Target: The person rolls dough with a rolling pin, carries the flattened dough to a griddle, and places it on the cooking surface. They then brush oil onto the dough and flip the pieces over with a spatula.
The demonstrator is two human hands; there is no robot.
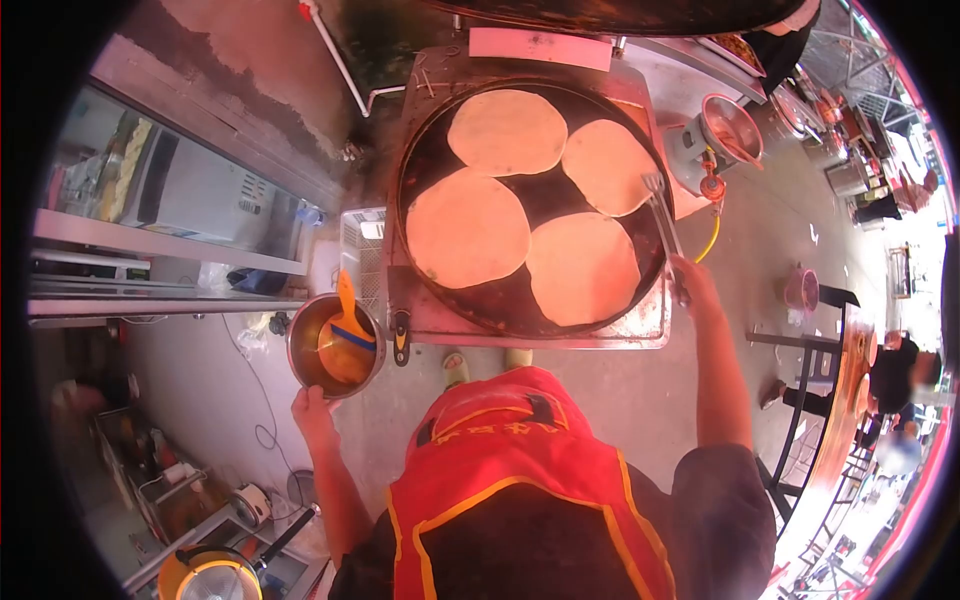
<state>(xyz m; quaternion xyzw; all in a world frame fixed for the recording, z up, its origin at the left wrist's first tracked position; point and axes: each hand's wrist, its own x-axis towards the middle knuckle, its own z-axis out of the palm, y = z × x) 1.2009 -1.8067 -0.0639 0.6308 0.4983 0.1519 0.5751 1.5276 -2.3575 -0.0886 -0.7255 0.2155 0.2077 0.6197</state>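
Note:
Four round flatbreads lie in a wide black griddle pan (540, 190). One flatbread (508, 133) is at the back, one (467, 228) at the left, another (584, 268) at the front right. My right hand (690, 285) is closed on metal tongs (667, 228), whose tips overlap the edge of the right flatbread (606, 166). At the pan's left, my left hand (315, 405) grips the near rim of a metal pot (301, 352). Yellowish liquid shows in the pot, with an orange-handled brush (347, 305) leaning in it.
A large dark lid (640, 14) hangs above the back of the stove table (440, 322). A gas cylinder (685, 150) with a yellow hose stands right of it. Glass-fronted cabinets (170, 235) line the left. A wooden table (845, 400) and other people are at the right.

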